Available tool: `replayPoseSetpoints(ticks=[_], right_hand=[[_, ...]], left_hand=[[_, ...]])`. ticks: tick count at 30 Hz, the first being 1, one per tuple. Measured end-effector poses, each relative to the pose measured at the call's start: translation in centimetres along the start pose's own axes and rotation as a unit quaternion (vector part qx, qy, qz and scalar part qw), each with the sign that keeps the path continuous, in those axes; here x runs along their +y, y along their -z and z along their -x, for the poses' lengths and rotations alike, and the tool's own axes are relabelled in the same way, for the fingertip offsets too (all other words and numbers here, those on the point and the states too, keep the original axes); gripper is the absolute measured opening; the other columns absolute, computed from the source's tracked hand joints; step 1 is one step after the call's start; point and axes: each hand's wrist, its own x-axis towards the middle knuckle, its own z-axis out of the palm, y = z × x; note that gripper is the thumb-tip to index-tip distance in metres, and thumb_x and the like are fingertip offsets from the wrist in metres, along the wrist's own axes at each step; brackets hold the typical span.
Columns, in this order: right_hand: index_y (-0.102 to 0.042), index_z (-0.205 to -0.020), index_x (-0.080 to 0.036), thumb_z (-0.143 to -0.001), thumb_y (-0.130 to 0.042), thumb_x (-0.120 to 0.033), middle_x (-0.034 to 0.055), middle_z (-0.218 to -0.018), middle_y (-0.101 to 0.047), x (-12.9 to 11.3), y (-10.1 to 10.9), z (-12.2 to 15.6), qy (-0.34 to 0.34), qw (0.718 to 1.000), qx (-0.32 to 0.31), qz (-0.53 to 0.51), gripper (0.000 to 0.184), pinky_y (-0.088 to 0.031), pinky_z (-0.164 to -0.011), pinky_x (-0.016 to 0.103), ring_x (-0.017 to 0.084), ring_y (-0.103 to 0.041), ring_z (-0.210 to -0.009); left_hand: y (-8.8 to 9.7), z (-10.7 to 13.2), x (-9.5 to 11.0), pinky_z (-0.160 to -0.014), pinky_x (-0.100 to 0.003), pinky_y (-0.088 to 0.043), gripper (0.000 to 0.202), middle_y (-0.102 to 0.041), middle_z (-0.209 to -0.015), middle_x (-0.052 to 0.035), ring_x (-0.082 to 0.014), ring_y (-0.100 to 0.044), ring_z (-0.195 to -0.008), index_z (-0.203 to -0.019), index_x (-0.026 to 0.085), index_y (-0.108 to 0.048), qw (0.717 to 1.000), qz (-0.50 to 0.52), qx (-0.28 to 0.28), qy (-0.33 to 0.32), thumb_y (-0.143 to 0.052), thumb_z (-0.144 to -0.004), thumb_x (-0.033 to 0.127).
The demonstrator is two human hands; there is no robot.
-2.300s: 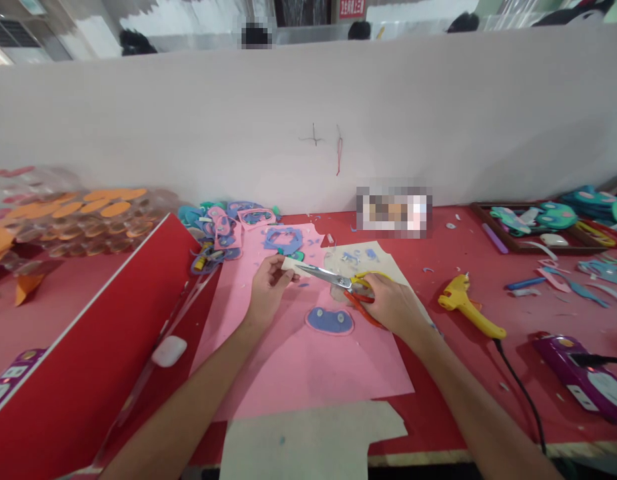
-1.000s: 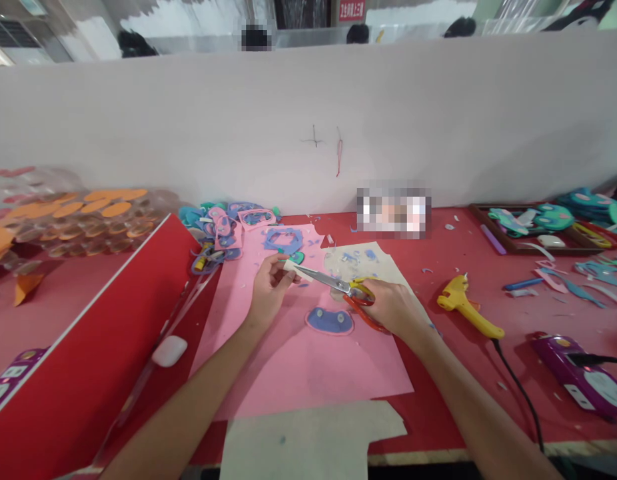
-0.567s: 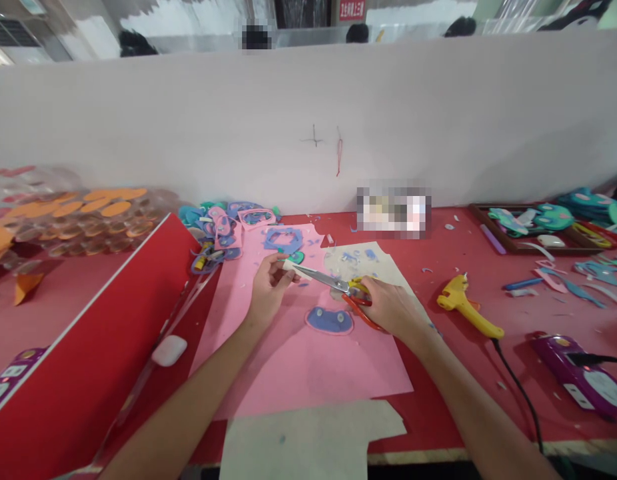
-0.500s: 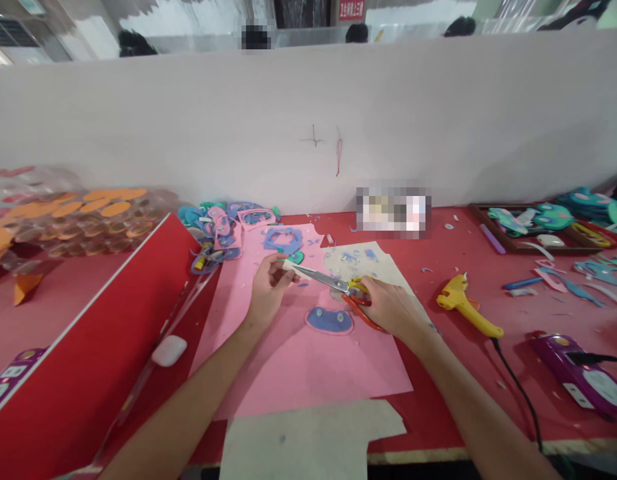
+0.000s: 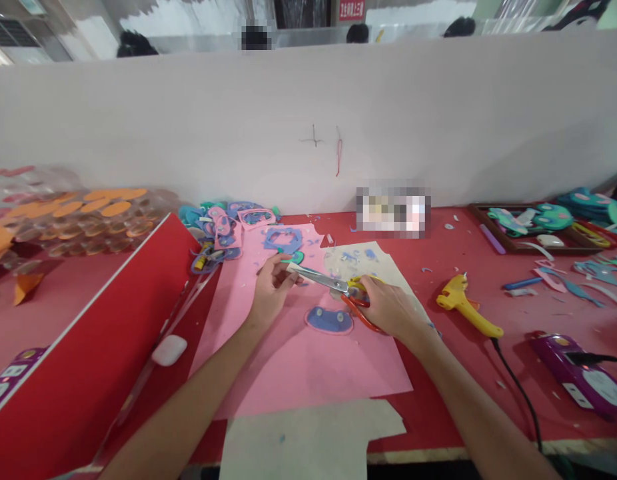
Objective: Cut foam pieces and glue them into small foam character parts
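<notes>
My right hand [image 5: 388, 303] grips a pair of scissors [image 5: 323, 279] with yellow and red handles, its blades pointing left. My left hand [image 5: 273, 283] pinches a small cream-white piece [image 5: 293, 267] at the blade tips. Just behind the left fingers lies a green rounded piece [image 5: 298, 257]. A blue curved shape [image 5: 330, 320] with a pink edge and two pale dots rests below the scissors on a pink sheet [image 5: 308, 373]. A cream sheet [image 5: 383, 257] with blue scraps lies partly under my right hand.
A yellow glue gun [image 5: 463, 307] with a black cord lies at right, near a purple device [image 5: 578, 373]. Behind stands a brown tray [image 5: 518, 243] of teal pieces. A red board [image 5: 103, 353] slants along the left. Foam offcuts [image 5: 223, 230] pile at the back left.
The scissor blades look closer together now at the cream-white piece. My left hand has shifted slightly; the rest stays in place.
</notes>
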Motion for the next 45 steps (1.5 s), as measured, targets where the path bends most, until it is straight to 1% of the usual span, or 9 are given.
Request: replayPoseSetpoints(ticks=[4, 7, 16, 22, 26, 34, 37, 40, 45], right_hand=[[-0.060, -0.106, -0.025, -0.098, -0.050, -0.064, 0.0074, -0.106, -0.075, 0.0, 0.1, 0.0, -0.002, 1.000, -0.005, -0.004, 0.042, -0.039, -0.065, 0.031, 0.027, -0.071, -0.086], [-0.061, -0.105, -0.025, -0.097, -0.051, -0.066, 0.0075, -0.107, -0.075, -0.2, 0.3, 0.0, -0.008, 1.000, -0.011, -0.001, 0.043, -0.039, -0.064, 0.031, 0.027, -0.072, -0.086], [-0.062, -0.107, -0.025, -0.098, -0.052, -0.063, 0.0064, -0.106, -0.076, -0.4, 0.5, 0.1, -0.002, 1.000, -0.007, -0.004, 0.040, -0.038, -0.065, 0.031, 0.027, -0.072, -0.087], [-0.062, -0.098, -0.026, -0.097, -0.053, -0.064, 0.0046, -0.103, -0.077, -0.5, 0.9, 0.2, -0.006, 1.000, 0.003, -0.001, 0.039, -0.036, -0.062, 0.031, 0.026, -0.072, -0.085], [-0.064, -0.099, -0.026, -0.096, -0.056, -0.063, 0.0033, -0.101, -0.077, -0.6, 1.1, 0.2, -0.005, 1.000, 0.000, 0.000, 0.038, -0.035, -0.060, 0.031, 0.025, -0.072, -0.082], [-0.065, -0.093, -0.025, -0.095, -0.056, -0.064, 0.0033, -0.093, -0.077, -0.3, 0.7, 0.2, 0.013, 1.000, 0.010, 0.014, 0.040, -0.035, -0.061, 0.029, 0.023, -0.070, -0.079], [-0.066, -0.092, -0.025, -0.095, -0.057, -0.062, 0.0033, -0.088, -0.076, -0.3, 0.7, 0.1, 0.010, 1.000, 0.007, 0.017, 0.039, -0.035, -0.062, 0.029, 0.023, -0.070, -0.078], [-0.066, -0.093, -0.025, -0.095, -0.059, -0.060, 0.0039, -0.088, -0.076, -0.3, 0.7, 0.1, 0.012, 1.000, 0.008, 0.021, 0.036, -0.034, -0.062, 0.029, 0.023, -0.070, -0.078], [-0.065, -0.088, -0.024, -0.097, -0.056, -0.059, 0.0049, -0.086, -0.076, 0.0, 0.4, 0.1, 0.021, 0.999, 0.022, 0.024, 0.038, -0.032, -0.060, 0.029, 0.022, -0.069, -0.074]], left_hand=[[0.0, 0.1, -0.1, -0.077, -0.032, -0.062, 0.048, -0.071, -0.087, -0.0010, -0.0162, -0.072, -0.074, -0.120, 0.021, -0.057, 1.000, -0.009, -0.015, 0.011, -0.080, -0.083, 0.040], [0.0, 0.2, 0.0, -0.079, -0.032, -0.062, 0.048, -0.070, -0.087, -0.0008, -0.0163, -0.072, -0.075, -0.123, 0.022, -0.056, 0.999, -0.015, -0.028, 0.015, -0.078, -0.084, 0.039], [-0.1, 0.3, 0.0, -0.079, -0.031, -0.060, 0.047, -0.070, -0.087, -0.0004, -0.0166, -0.072, -0.076, -0.124, 0.023, -0.057, 0.999, -0.026, -0.031, 0.014, -0.078, -0.085, 0.039], [-0.1, 0.3, 0.1, -0.078, -0.030, -0.060, 0.047, -0.070, -0.089, -0.0006, -0.0154, -0.071, -0.075, -0.125, 0.022, -0.057, 0.999, -0.023, -0.033, 0.015, -0.077, -0.085, 0.038], [-0.1, 0.2, 0.0, -0.078, -0.030, -0.060, 0.048, -0.071, -0.089, -0.0008, -0.0157, -0.072, -0.075, -0.124, 0.022, -0.057, 0.999, -0.026, -0.033, 0.014, -0.078, -0.085, 0.039], [0.0, 0.2, -0.2, -0.078, -0.029, -0.060, 0.044, -0.071, -0.088, 0.0005, -0.0147, -0.072, -0.075, -0.123, 0.022, -0.056, 0.999, -0.029, -0.036, 0.010, -0.076, -0.086, 0.034], [-0.1, 0.2, -0.1, -0.077, -0.029, -0.060, 0.043, -0.071, -0.086, 0.0009, -0.0150, -0.072, -0.075, -0.123, 0.021, -0.056, 0.999, -0.030, -0.035, 0.010, -0.074, -0.086, 0.032], [-0.1, 0.3, 0.0, -0.077, -0.029, -0.060, 0.042, -0.071, -0.086, 0.0006, -0.0151, -0.072, -0.075, -0.123, 0.021, -0.056, 0.999, -0.034, -0.035, 0.011, -0.073, -0.086, 0.031], [-0.2, 0.3, 0.3, -0.076, -0.030, -0.060, 0.043, -0.071, -0.085, 0.0002, -0.0160, -0.072, -0.074, -0.123, 0.021, -0.056, 0.998, -0.047, -0.033, 0.009, -0.074, -0.086, 0.032]])
